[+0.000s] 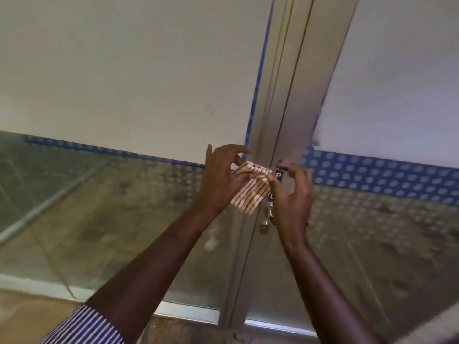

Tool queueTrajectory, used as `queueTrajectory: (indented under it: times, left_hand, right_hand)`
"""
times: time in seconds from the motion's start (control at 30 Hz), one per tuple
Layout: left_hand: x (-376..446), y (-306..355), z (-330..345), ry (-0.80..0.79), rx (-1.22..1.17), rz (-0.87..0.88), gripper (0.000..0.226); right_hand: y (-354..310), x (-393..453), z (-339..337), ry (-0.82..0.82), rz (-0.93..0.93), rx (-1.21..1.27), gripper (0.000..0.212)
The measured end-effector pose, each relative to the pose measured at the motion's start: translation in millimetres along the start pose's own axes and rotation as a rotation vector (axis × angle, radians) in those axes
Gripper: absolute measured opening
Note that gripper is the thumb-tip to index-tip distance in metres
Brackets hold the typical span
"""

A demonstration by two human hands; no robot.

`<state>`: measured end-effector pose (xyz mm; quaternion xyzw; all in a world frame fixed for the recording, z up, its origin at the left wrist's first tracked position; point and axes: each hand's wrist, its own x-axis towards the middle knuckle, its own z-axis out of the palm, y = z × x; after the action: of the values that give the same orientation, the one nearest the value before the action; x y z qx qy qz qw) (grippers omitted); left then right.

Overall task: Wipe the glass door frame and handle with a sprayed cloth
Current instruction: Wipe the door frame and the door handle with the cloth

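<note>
A white cloth [250,188] with red-brown stripes is held in front of the silver metal door frame [285,95], at the level of the blue dotted band. My left hand [222,180] pinches its upper left edge. My right hand [290,194] grips its right side with thumb and fingers. Both hands stretch the cloth between them. Just below the cloth, a silver handle fitting [265,220] sticks out from the frame, partly hidden by my right hand. A small blue sign with the letter P [279,175] shows between my right fingers.
Frosted glass panels [136,70] lie on both sides of the frame, with a blue dotted strip [385,178] across them. Clear glass below shows a floor outside. A metal bottom rail [188,312] runs along the door's base. A striped sleeve [84,326] covers my left upper arm.
</note>
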<state>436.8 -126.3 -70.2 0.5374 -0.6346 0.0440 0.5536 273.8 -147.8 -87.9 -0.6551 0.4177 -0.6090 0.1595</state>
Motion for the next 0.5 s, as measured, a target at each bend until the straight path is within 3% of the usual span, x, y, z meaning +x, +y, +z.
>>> queueTrajectory:
  times: [0.07,0.13,0.2,0.33,0.43,0.5]
  left_hand:
    - [4,1,26,0.003,0.008,0.058,0.043]
    - [5,2,49,-0.017,0.025,0.152,0.043]
    - [2,2,71,-0.024,0.016,0.289,0.041]
    - [-6,-2,102,-0.031,-0.059,0.457,0.035]
    - [-9,-8,122,-0.002,-0.060,0.592,0.019]
    - [-7,-12,135,0.002,-0.061,0.655,0.019]
  right_hand:
    - [15,-22,-10,0.102,0.374,0.289,0.007]
    - [30,-40,-9,0.004,0.839,0.668,0.040]
    - [38,-45,-6,-0.049,1.097,1.009,0.068]
    - [51,-16,-9,0.143,1.015,1.503,0.064]
    - [63,10,-16,0.269,0.902,1.615,0.056]
    - [70,24,-20,0.258,0.833,1.630,0.065]
